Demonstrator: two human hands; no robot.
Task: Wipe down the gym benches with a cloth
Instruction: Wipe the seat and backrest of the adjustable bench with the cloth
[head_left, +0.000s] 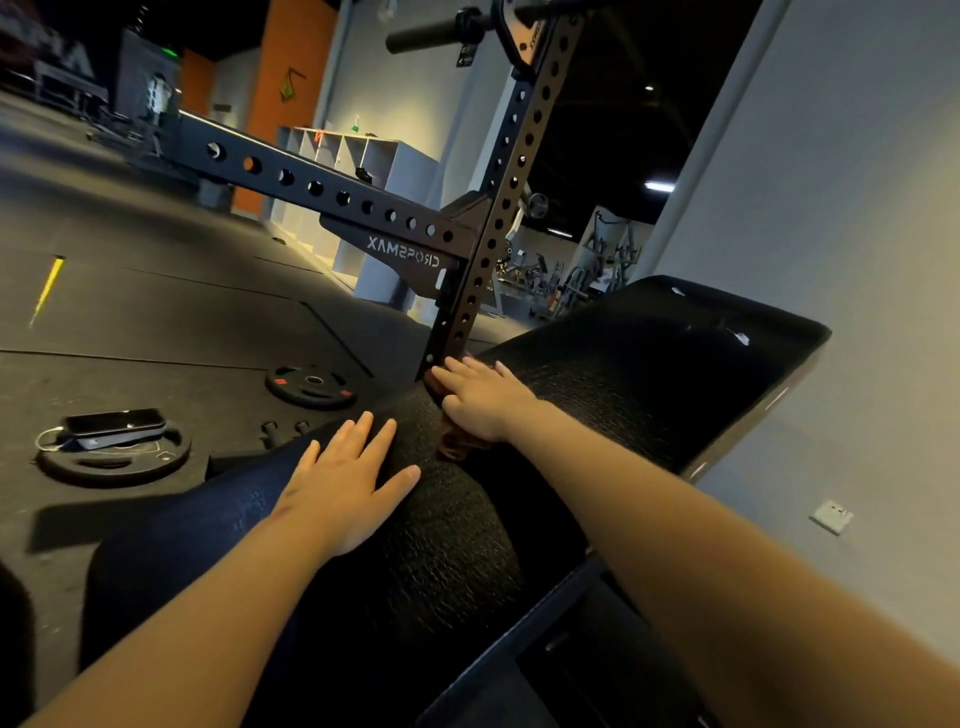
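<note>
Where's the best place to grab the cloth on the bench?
Grip the bunched end of the cloth that shows below the right hand, coming from the near side. The rest is flat under the palm, and the rack post crowds the far end.

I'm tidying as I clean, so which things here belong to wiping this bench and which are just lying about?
Job: bench, cloth, right hand pressing the cloth, left hand flat on the bench.
Lying about: far weight plate, near weight plate, phone on the near plate, rack.
</note>
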